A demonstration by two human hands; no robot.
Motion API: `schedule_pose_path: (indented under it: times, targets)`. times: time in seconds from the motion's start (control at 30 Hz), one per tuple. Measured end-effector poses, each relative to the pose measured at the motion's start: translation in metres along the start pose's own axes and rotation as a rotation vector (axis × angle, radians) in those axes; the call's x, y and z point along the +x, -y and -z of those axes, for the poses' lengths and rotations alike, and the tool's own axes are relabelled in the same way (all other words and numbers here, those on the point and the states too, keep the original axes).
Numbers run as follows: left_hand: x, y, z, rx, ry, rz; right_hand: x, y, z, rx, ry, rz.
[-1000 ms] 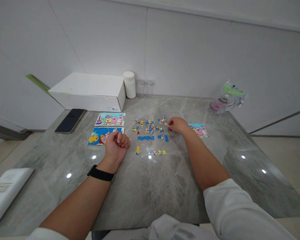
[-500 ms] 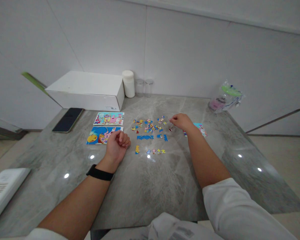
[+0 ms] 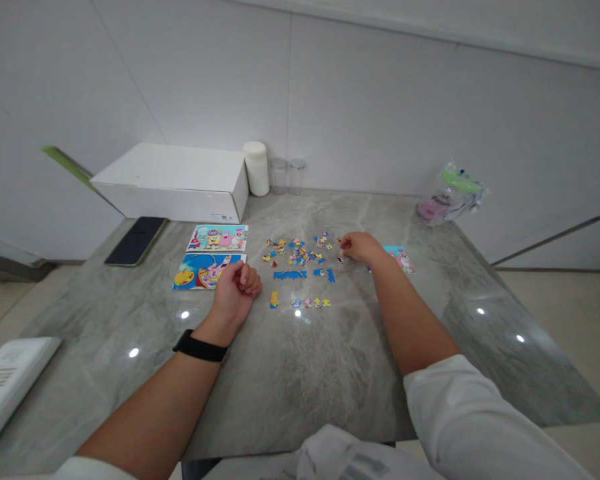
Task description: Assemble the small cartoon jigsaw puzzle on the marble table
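My left hand (image 3: 237, 287) rests on its side with fingers curled in and nothing showing in them, partly over the lower picture card (image 3: 196, 272). Above it lies a second cartoon card (image 3: 220, 238). My right hand (image 3: 357, 247) is at the right end of the loose jigsaw pieces (image 3: 303, 255), its fingertips pinched on a small puzzle piece, mostly hidden. Just below those fingers sits another piece (image 3: 341, 257). Nearer me are a joined blue strip (image 3: 290, 275), a few blue pieces (image 3: 331, 275), a yellow joined section (image 3: 274, 299) and a row of single pieces (image 3: 318, 303).
Behind my right wrist lies another card (image 3: 401, 259). A phone (image 3: 137, 241), a white box (image 3: 175, 180), a white bottle (image 3: 257, 169) and two clear glasses (image 3: 297, 177) stand toward the back left. A bagged jar (image 3: 450, 197) is at the back right; a white object (image 3: 15, 373) at the left edge.
My right hand has shifted slightly, its fingertips coming down a little closer to the piece below them. The left hand and the laid-out pieces stay in place.
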State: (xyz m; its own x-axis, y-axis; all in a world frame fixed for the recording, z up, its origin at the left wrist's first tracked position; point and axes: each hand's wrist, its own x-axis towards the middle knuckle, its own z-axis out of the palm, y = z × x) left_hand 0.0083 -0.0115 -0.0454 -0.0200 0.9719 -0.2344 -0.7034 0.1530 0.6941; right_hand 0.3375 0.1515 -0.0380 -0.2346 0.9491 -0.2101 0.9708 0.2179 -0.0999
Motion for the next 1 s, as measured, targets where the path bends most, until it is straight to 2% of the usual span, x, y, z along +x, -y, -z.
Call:
schedule_pose_path:
  times: [0.13,0.33,0.57,0.67,0.8,0.9,1.0]
  targets:
    - [0.000,0.000,0.000,0.005,0.013,0.003,0.001,-0.004,0.000,-0.005,0.007,0.000]
    - [0.001,0.000,0.000,0.000,-0.002,0.013,0.003,-0.006,-0.001,0.001,-0.094,0.012]
    - [0.003,-0.002,0.003,-0.043,-0.003,0.037,0.000,-0.006,0.003,-0.015,-0.015,0.080]
    - [0.003,-0.003,0.003,-0.043,-0.005,0.043,-0.003,0.008,0.004,0.020,-0.078,0.127]
    - [0.003,-0.002,0.002,-0.037,-0.008,0.032,-0.010,0.045,-0.009,0.131,-0.203,0.249]
    - [0.003,-0.001,0.001,-0.042,-0.019,0.031,-0.014,0.071,-0.024,0.147,-0.221,0.328]
    - [0.003,-0.001,0.001,-0.038,-0.025,0.037,-0.014,0.080,-0.035,0.150,-0.241,0.347]
